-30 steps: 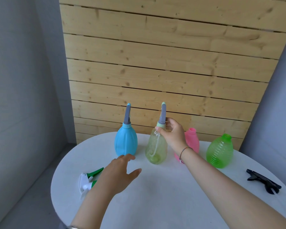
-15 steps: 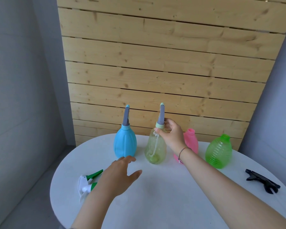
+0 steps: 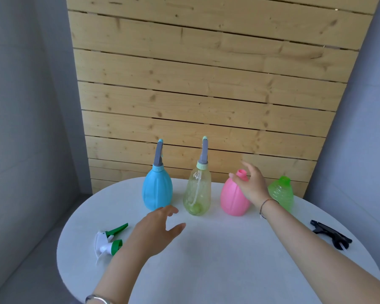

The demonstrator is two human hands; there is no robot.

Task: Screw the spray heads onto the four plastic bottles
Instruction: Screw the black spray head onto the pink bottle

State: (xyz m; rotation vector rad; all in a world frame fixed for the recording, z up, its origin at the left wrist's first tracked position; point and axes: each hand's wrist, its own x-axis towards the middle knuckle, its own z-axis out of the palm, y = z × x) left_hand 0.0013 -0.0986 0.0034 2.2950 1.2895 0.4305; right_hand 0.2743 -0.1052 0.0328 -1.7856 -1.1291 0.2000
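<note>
A row of bottles stands at the back of the white table (image 3: 217,255). The blue bottle (image 3: 157,189) and the clear yellow-green bottle (image 3: 197,194) each carry a grey spray head. The pink bottle (image 3: 232,198) and the green ribbed bottle (image 3: 282,191) have bare necks. My right hand (image 3: 250,185) hovers open at the pink bottle's neck, partly covering it. My left hand (image 3: 156,231) is open above the table, in front of the blue bottle. A white and green spray head (image 3: 109,241) lies at the left, a black spray head (image 3: 330,233) at the right.
A wooden slat wall rises right behind the bottles, with grey walls on both sides. The table's rounded edge runs close to the white and green spray head on the left and the black one on the right.
My right hand has let go of the clear bottle's spray head and moved right to the pink bottle's neck. My left hand has barely shifted.
</note>
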